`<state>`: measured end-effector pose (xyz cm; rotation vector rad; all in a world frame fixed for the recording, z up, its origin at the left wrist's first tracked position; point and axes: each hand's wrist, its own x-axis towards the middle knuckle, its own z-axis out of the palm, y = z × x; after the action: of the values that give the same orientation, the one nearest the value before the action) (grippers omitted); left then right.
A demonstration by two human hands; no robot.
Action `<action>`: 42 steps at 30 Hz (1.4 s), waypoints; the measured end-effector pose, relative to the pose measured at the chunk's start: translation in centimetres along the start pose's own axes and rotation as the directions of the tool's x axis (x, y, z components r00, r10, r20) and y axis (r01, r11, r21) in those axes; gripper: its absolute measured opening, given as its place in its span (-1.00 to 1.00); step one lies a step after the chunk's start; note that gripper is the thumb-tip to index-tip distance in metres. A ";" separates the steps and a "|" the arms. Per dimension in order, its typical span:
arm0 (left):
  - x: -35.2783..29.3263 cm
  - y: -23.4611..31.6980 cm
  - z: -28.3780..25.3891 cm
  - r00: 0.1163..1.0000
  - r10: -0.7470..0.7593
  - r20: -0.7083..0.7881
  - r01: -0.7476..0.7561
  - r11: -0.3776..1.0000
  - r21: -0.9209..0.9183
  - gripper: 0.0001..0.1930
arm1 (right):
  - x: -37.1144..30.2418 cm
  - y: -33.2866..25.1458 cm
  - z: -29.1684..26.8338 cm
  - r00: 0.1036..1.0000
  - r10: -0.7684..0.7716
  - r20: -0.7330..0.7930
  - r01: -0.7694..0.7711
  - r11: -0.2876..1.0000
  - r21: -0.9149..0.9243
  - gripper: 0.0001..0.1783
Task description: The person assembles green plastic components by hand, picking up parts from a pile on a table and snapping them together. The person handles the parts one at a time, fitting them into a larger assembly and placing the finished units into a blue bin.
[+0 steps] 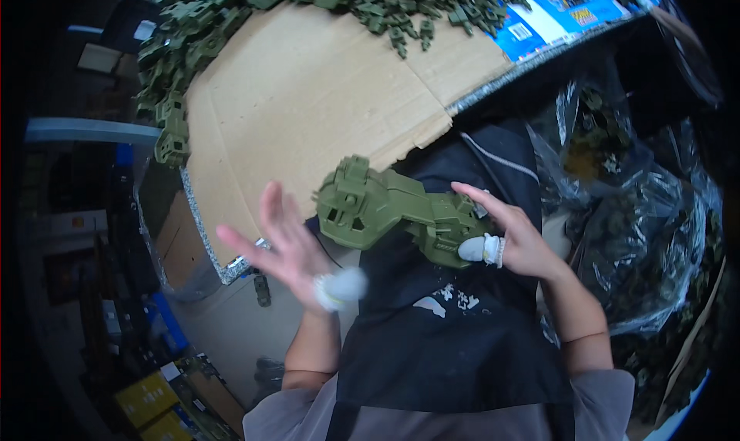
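A moulded vehicle-like plastic piece (381,210) in matte olive green hangs above the lap, in front of a black apron (439,356), its left end close to the edge of the counter (482,94). It is long and stepped: a bulky left end with bevelled faces, dark window-like openings and a raised block on top, then a smoother, flat-panelled middle, then a lower right section with ribbed and boxy relief. It slants, the left end higher in view than the right.

The right hand (528,240) has this right section in a closed grip, its white-covered thumb (479,250) pressed along the near side and its fingers reaching over the far side. The forearm rises from the lower edge and angles in from the right.

The left hand (289,252) is empty, its grip wide open, just beside the piece's left end and apart from it. Its fingers fan upward and to the left, blurred; its thumb, also covered in white, points right. Its forearm stands nearly upright.

Brown cardboard (308,86) covers the counter, with a heap of olive-green parts (223,25) along its far side.
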<state>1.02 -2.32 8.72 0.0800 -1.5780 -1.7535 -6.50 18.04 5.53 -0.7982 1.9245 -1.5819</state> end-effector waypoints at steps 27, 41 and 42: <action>-2.4 -5.1 -2.9 0.306 -0.584 0.752 -0.350 0.665 0.659 -0.24 | -2.8 6.7 3.6 0.985 0.061 0.162 -0.009 0.953 -0.302 -0.40; -2.6 -2.6 -9.7 0.504 -0.700 0.506 0.281 0.686 0.670 -0.25 | 4.1 -1.1 8.6 0.966 -0.069 0.249 0.205 0.791 -0.576 -0.21; -3.1 -2.8 -10.0 0.521 -0.687 0.506 0.262 0.693 0.672 -0.24 | 4.2 -0.5 8.9 0.962 -0.066 0.264 0.207 0.804 -0.557 -0.23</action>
<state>7.00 -8.94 2.63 0.1095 -2.8892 -1.8108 -2.98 8.94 4.28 -1.3346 2.2302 -0.8925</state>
